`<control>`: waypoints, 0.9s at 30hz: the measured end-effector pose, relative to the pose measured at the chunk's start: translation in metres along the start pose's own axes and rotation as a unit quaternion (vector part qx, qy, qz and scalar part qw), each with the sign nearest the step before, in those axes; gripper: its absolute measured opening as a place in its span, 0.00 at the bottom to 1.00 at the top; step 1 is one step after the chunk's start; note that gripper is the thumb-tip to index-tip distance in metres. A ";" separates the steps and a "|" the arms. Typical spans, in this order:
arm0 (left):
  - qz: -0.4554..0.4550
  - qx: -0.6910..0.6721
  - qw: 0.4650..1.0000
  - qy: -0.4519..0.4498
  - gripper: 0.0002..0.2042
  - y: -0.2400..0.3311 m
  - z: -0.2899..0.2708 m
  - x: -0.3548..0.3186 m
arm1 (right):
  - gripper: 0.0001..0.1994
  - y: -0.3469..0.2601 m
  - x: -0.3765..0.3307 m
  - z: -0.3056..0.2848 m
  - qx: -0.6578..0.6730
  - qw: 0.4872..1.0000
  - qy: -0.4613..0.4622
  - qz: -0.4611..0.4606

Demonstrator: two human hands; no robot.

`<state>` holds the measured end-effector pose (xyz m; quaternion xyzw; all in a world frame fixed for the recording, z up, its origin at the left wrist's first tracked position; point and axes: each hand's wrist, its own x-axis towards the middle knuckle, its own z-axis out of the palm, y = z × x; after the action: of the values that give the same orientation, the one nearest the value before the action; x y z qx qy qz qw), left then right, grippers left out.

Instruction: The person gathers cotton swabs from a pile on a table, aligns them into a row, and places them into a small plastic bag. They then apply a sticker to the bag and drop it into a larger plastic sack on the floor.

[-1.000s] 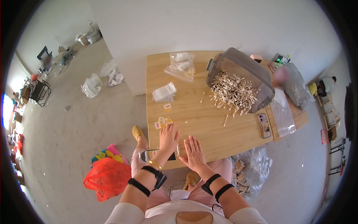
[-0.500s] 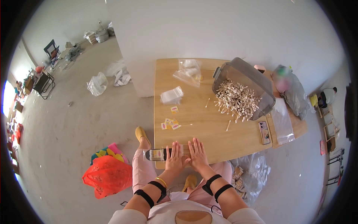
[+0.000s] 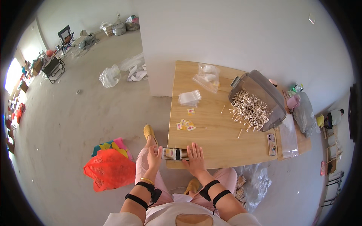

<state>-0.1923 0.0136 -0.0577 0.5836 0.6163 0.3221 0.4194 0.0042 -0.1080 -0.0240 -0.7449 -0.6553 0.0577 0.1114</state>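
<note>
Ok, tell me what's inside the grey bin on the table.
The grey bin lies tipped over, and a heap of small pale wooden sticks spills from it onto the table. Its tilted wall hides whatever lies deeper inside.

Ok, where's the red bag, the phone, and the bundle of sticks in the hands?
red bag (image 3: 110, 168), head view, middle of its crumpled plastic.
phone (image 3: 271, 144), head view, centre of its face.
bundle of sticks (image 3: 174, 153), head view, its labelled middle.

Both hands have drawn back to the table edge; left hand (image 3: 154, 158) now grips the packed bundle (image 3: 174, 153).
</note>
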 end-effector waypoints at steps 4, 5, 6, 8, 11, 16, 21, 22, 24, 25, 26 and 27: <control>0.040 0.059 0.996 0.059 0.25 0.010 0.010 0.000 | 0.39 -0.012 0.004 0.005 -0.017 1.000 -0.009 -0.003; 0.006 0.085 0.996 0.029 0.26 0.014 0.010 0.001 | 0.38 -0.012 0.004 0.005 -0.017 1.000 -0.002 0.000; -0.029 0.110 0.993 -0.002 0.28 0.018 0.010 0.002 | 0.38 -0.012 0.004 0.005 -0.023 1.000 -0.006 -0.003; -0.041 0.105 0.994 -0.001 0.30 0.022 0.012 0.004 | 0.38 -0.012 0.004 0.004 -0.024 1.000 -0.006 -0.002; -0.053 0.089 0.995 -0.012 0.31 0.021 0.014 0.006 | 0.38 -0.012 0.003 0.003 -0.022 1.000 -0.002 -0.003; -0.039 0.033 0.999 -0.002 0.28 0.010 0.019 0.006 | 0.39 -0.013 0.004 0.003 -0.032 0.999 -0.006 -0.014; -0.028 -0.032 0.999 -0.014 0.27 0.005 0.021 0.009 | 0.42 -0.021 0.006 0.005 -0.048 0.999 -0.015 -0.007; -0.031 -0.033 0.999 -0.012 0.27 0.005 0.020 0.008 | 0.42 -0.024 0.007 0.006 -0.023 1.000 -0.013 -0.002; -0.037 -0.028 0.999 -0.008 0.25 0.014 0.019 0.007 | 0.42 -0.028 0.011 0.009 0.001 1.000 -0.011 0.002; -0.038 -0.029 0.999 -0.008 0.25 0.019 0.020 0.005 | 0.43 -0.032 0.014 0.011 -0.007 1.000 -0.020 0.001; -0.028 -0.027 0.999 0.014 0.25 0.027 0.019 0.001 | 0.44 -0.036 0.016 0.014 -0.015 0.999 -0.030 -0.001; -0.017 -0.024 0.999 0.035 0.25 0.032 0.018 -0.002 | 0.44 -0.041 0.017 0.017 -0.014 0.999 -0.031 -0.004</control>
<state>-0.1615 0.0140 -0.0368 0.5509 0.6323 0.3498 0.4175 -0.0373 -0.0851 -0.0294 -0.7417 -0.6621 0.0712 0.0805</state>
